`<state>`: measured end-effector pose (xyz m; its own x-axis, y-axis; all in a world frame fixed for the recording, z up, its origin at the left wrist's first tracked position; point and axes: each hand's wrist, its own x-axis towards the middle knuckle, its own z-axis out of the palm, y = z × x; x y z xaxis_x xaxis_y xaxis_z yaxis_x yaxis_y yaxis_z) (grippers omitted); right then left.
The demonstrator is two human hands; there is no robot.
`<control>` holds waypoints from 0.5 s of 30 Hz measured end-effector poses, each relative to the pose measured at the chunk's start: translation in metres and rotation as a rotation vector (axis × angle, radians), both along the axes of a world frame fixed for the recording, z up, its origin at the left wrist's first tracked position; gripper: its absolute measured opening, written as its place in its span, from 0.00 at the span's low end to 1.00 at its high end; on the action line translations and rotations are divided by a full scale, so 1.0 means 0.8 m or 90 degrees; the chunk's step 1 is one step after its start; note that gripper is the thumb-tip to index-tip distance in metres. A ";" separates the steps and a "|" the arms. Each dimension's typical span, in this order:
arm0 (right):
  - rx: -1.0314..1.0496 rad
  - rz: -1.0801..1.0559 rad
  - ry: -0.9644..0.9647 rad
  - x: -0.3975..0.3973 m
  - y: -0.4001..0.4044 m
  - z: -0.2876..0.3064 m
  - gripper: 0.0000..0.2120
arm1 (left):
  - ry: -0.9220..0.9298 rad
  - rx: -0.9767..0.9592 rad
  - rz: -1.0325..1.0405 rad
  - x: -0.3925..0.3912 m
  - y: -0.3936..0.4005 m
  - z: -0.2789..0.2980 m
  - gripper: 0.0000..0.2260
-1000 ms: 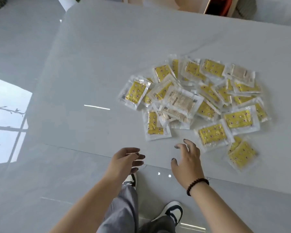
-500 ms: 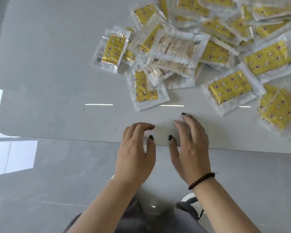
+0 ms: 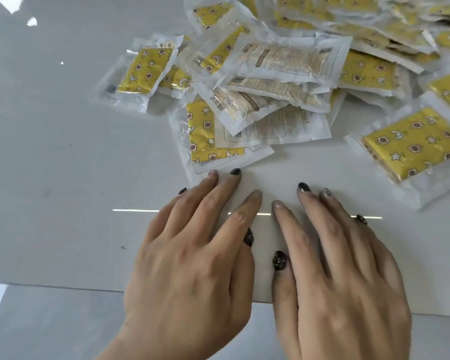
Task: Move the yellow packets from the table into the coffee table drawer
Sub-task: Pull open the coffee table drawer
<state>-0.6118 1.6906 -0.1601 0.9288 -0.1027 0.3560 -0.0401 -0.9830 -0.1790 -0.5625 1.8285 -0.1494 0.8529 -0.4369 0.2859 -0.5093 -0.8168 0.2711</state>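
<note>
Yellow packets (image 3: 424,141) — crinkly clear wrappers (flat, rectangular) — heaped on glossy white table (image 3: 63,203), both hands' fingers (image 3: 211,193) straight, empty.

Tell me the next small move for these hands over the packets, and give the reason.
Probably slide the left hand forward and pinch the nearest yellow packet: its fingertips already reach that packet's near edge, both hands are flat and hold nothing, and the pile lies just ahead on the table.

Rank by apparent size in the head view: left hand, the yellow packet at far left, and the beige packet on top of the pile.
1. left hand, though it is nearest the camera.
2. beige packet.
3. far-left yellow packet.
</note>
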 end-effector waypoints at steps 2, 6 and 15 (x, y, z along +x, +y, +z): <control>0.015 -0.009 -0.009 -0.003 0.000 0.000 0.22 | 0.002 0.007 0.002 -0.004 0.003 -0.001 0.20; 0.037 0.010 0.022 -0.010 -0.002 0.002 0.24 | 0.029 0.024 0.005 -0.019 0.014 0.000 0.20; 0.076 -0.002 0.190 -0.020 0.011 0.030 0.21 | 0.107 0.108 0.082 -0.068 0.015 0.037 0.19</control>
<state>-0.6277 1.6995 -0.1363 0.9901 -0.1300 0.0533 -0.1108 -0.9556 -0.2730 -0.6167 1.8402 -0.1199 0.9337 -0.3516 0.0673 -0.3579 -0.9126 0.1978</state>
